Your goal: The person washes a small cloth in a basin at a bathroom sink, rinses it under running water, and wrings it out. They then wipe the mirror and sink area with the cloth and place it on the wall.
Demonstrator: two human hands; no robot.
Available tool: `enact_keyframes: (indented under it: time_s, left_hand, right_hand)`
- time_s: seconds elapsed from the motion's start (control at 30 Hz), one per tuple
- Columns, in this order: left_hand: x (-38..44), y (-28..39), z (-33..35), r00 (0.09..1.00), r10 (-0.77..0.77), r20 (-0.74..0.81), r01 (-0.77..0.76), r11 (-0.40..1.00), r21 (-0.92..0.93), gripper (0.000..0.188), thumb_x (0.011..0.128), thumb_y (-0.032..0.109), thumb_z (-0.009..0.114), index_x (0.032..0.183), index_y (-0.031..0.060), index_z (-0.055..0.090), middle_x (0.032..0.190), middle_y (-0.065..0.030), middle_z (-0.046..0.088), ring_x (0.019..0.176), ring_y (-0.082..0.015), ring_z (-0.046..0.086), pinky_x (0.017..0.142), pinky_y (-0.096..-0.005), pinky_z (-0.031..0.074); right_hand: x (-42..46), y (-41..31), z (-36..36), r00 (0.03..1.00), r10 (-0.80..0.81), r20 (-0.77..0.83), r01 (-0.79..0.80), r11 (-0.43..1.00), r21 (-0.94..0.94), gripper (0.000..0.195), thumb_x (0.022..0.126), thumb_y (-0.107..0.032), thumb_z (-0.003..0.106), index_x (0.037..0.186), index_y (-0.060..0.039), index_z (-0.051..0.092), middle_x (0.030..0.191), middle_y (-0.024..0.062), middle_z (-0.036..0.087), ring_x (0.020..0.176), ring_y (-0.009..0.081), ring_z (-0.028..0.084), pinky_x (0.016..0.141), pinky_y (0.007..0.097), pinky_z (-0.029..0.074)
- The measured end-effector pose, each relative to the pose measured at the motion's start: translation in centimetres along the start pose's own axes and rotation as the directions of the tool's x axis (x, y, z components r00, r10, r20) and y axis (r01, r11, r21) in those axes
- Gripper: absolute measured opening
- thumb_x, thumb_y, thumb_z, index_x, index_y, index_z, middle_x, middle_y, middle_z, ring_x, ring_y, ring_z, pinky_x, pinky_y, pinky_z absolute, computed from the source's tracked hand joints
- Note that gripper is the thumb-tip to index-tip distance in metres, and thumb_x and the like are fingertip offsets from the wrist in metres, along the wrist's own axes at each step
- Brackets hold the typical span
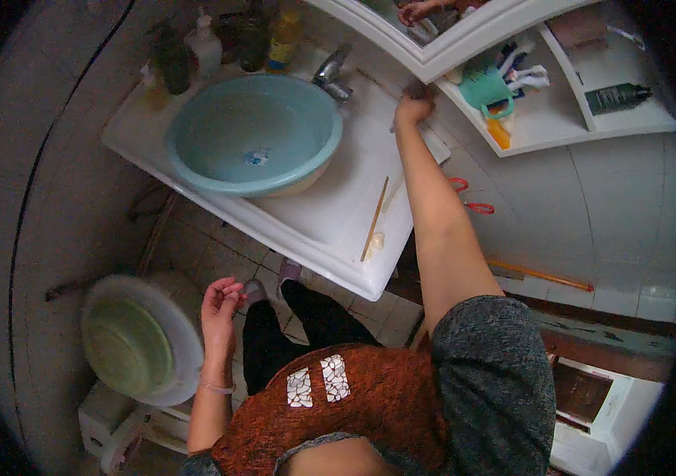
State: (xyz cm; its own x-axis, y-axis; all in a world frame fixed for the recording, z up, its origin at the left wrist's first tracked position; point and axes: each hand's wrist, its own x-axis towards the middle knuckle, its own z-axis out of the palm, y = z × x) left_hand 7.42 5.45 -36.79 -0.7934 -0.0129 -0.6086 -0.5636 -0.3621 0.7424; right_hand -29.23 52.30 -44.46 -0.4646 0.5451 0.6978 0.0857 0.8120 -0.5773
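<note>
My right hand (415,109) reaches out to the back right corner of a white washbasin counter (338,223), just under the mirror cabinet. Its fingers are blurred and partly hidden, with something dark about them; whether they hold it I cannot tell. Low on the left hangs my left hand (222,300), its fingers loosely bent and nothing in them. A pale blue plastic basin (243,119) sits on the counter, a small printed sticker on its inside. Right of it lies a thin wooden stick (375,219), beside a small pale lump (377,241).
A chrome faucet (332,74) rises behind the basin, near several bottles (281,44). A mirror cabinet (427,65) juts out, its shelf holding a green cup (484,89). Red-handled scissors (479,207) are by the right wall. Stacked basins (186,363) stand at lower left.
</note>
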Motion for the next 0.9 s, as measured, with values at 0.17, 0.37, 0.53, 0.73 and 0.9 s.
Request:
enact_keyframes:
  time_s: [0.17,0.37,0.53,0.73,0.9]
  left_hand:
    - [0.6,0.2,-2.7,1.000,0.019,-0.009,-0.019,0.999,-0.034,0.024,0.087,0.004,0.052,0.112,0.0020,0.051,0.102,-0.0072,0.058,0.085,-0.0146,0.056,0.078,-0.0278,0.046]
    - [2.2,0.3,-0.5,0.995,0.098,0.001,-0.098,0.993,-0.065,0.024,0.088,0.006,0.053,0.112,0.0027,0.051,0.101,-0.0066,0.058,0.085,-0.0140,0.055,0.078,-0.0276,0.046]
    - [1.1,1.8,0.2,0.991,0.130,-0.040,-0.131,0.991,-0.024,0.024,0.088,0.007,0.053,0.111,0.0028,0.052,0.101,-0.0068,0.058,0.086,-0.0146,0.055,0.079,-0.0280,0.046]
    - [0.9,1.8,0.6,0.983,0.164,-0.088,-0.171,0.983,-0.071,0.024,0.088,0.008,0.055,0.112,0.0031,0.053,0.103,-0.0074,0.058,0.087,-0.0154,0.056,0.079,-0.0284,0.045]
    - [1.6,0.8,0.9,0.983,0.129,-0.128,-0.140,0.987,-0.077,0.025,0.088,0.008,0.055,0.112,0.0029,0.052,0.103,-0.0074,0.059,0.087,-0.0156,0.056,0.079,-0.0284,0.045]
  right_hand:
    - [0.8,-5.4,3.2,0.839,-0.463,0.287,0.499,0.864,-0.063,0.044,0.081,-0.010,0.059,0.124,-0.0107,0.050,0.117,0.0165,0.056,0.107,0.0359,0.052,0.089,0.0414,0.042]
    - [3.1,-7.8,4.4,0.615,-0.502,0.608,0.547,0.827,0.129,0.039,0.087,-0.013,0.050,0.125,-0.0083,0.049,0.132,0.0121,0.047,0.120,0.0331,0.043,0.101,0.0401,0.035]
    - [5.3,-3.5,-1.9,0.207,-0.567,0.797,0.745,0.620,0.247,0.039,0.091,-0.026,0.042,0.126,-0.0106,0.049,0.133,0.0100,0.046,0.125,0.0307,0.039,0.108,0.0379,0.028]
    - [5.8,-3.6,0.0,0.162,-0.578,0.800,0.863,0.476,0.169,0.036,0.087,-0.017,0.047,0.122,-0.0102,0.053,0.133,0.0087,0.047,0.123,0.0300,0.041,0.105,0.0380,0.032]
    - [3.6,-6.7,7.5,0.397,-0.571,0.719,0.710,0.687,0.153,0.031,0.087,-0.017,0.047,0.116,-0.0094,0.055,0.129,0.0112,0.048,0.122,0.0312,0.042,0.103,0.0405,0.034]
